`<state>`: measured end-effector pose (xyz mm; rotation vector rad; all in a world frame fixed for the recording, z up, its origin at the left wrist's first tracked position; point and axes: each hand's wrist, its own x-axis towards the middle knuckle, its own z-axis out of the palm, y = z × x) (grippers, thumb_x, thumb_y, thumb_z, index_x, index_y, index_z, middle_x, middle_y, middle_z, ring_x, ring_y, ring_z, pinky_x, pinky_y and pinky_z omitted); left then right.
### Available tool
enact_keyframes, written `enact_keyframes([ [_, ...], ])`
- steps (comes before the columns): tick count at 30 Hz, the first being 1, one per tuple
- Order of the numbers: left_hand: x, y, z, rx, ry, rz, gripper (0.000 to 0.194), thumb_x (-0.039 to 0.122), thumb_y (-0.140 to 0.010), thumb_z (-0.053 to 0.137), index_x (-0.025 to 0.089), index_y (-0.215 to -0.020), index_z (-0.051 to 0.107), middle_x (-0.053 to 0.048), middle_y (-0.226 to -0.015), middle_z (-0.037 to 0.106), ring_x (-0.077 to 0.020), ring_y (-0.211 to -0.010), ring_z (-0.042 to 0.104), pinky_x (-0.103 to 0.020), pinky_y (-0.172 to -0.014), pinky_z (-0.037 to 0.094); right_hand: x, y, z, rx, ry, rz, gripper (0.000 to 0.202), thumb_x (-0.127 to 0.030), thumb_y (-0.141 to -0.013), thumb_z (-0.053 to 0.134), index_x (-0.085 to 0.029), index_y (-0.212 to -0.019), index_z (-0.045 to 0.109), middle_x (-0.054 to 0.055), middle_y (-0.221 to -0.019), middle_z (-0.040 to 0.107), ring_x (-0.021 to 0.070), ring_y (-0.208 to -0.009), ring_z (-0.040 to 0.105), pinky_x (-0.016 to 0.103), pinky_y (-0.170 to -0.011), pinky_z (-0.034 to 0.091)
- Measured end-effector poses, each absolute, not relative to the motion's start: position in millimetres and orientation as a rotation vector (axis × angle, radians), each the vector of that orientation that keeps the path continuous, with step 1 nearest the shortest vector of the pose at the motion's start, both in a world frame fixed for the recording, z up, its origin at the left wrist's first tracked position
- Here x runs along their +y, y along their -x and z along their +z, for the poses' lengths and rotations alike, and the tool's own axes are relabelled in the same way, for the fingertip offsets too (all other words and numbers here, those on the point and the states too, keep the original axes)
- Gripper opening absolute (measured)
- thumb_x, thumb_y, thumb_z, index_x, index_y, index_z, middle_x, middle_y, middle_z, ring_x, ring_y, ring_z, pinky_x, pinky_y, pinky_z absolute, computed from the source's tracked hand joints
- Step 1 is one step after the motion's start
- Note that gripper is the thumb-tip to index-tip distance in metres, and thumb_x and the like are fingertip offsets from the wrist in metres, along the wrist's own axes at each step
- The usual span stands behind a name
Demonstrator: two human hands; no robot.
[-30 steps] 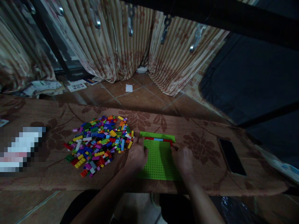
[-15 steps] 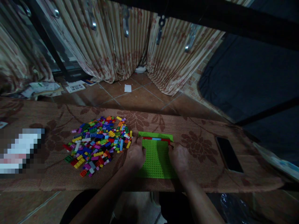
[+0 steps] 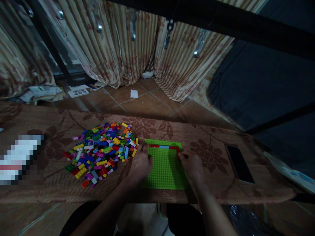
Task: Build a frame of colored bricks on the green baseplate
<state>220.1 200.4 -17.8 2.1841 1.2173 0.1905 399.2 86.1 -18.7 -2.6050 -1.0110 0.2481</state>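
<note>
A green studded baseplate (image 3: 164,173) lies on the cloth in front of me. Along its far edge runs a row with a red brick (image 3: 154,146), a light blue brick (image 3: 164,147) and more red at the right. A red brick (image 3: 178,154) runs toward me from that right corner. My left hand (image 3: 141,164) is closed over the plate's left edge, its fingertips near the row's left end. At the right edge, the bent fingers of my right hand (image 3: 193,164) pinch at the red corner brick; their tips are partly hidden.
A pile of mixed toy bricks (image 3: 98,154) spreads to the left of the plate. A black phone (image 3: 240,163) lies at the right, and a blurred-out flat object (image 3: 19,159) at the far left. Striped curtains (image 3: 123,49) hang beyond the table.
My right hand has shifted slightly right, and more of the red brick at the right corner shows. My left hand stays at the plate's left edge. The view has moved slightly.
</note>
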Motion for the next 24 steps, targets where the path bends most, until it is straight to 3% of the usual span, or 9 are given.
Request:
enact_keyframes([
  [7, 200, -217, -20, 1.212, -2.178, 0.187, 0.05, 0.013, -0.085, 0.052, 0.005, -0.133, 0.045, -0.022, -0.137, 0.042, -0.0278, -0.129, 0.046, -0.036, -0.107, 0.041, 90, -395, -23, -1.003, 2.67, 0.157, 0.022, -0.027, -0.084, 0.056, -0.019, -0.089, 0.077, 0.008, -0.086, 0.076, 0.0202, -0.078, 0.069, 0.026, -0.065, 0.041],
  [24, 201, -217, -22, 1.199, -2.179, 0.195, 0.052, 0.015, -0.084, 0.053, 0.008, -0.134, 0.043, -0.018, -0.139, 0.041, -0.0272, -0.126, 0.048, -0.035, -0.107, 0.04, 93, -389, -21, -1.008, 2.708, 0.111, 0.023, -0.025, -0.083, 0.056, -0.018, -0.085, 0.077, 0.009, -0.081, 0.076, 0.0208, -0.076, 0.069, 0.026, -0.063, 0.04],
])
